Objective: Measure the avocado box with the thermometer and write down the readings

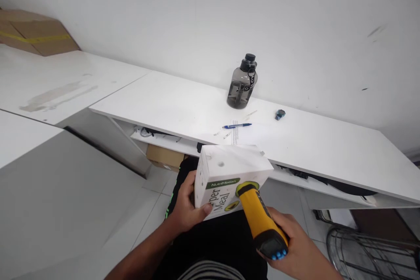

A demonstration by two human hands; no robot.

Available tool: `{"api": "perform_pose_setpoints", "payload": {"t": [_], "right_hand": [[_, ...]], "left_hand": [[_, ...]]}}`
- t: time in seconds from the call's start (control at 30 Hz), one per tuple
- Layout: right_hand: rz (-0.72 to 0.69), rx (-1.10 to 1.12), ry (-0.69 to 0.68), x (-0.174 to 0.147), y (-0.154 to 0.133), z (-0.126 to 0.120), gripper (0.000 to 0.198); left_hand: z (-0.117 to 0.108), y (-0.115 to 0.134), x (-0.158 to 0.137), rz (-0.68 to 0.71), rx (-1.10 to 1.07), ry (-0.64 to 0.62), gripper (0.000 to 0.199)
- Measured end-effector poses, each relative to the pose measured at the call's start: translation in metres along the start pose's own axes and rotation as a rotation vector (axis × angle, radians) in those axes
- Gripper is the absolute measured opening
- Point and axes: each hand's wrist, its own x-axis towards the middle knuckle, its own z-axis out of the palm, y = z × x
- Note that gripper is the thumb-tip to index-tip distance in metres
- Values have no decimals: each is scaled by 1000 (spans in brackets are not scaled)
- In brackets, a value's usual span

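Observation:
My left hand (188,205) grips the left side of a white cardboard box (236,162), its thumb across the front and its fingers behind. The box is tilted above my lap, with a green "NutriMotion" band and a printed avocado on its front. In my right hand (297,243) is a yellow and black handheld scanner (257,216) with a small screen and blue buttons. Its front end points at the box's printed face and covers part of the avocado picture. Whether it touches the box I cannot tell.
On the white table (177,100) stand a dark water bottle (241,89), a blue pen (237,126) on paper, and a small blue object (280,114). Brown cartons (39,33) sit at the far left. A wire rack (370,249) stands at lower right.

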Motion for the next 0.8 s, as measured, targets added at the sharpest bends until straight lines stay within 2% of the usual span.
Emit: {"api": "perform_pose_setpoints", "payload": {"t": [0.37, 0.5, 0.8], "right_hand": [[-7, 66, -6, 2, 0, 0, 58], [-3, 84, -20, 2, -2, 0, 60], [47, 17, 1, -1, 0, -1, 65]], "left_hand": [[-1, -1, -3, -7, 25, 20, 64], [-2, -3, -4, -35, 27, 27, 64], [-2, -4, -5, 22, 43, 21, 63]]}}
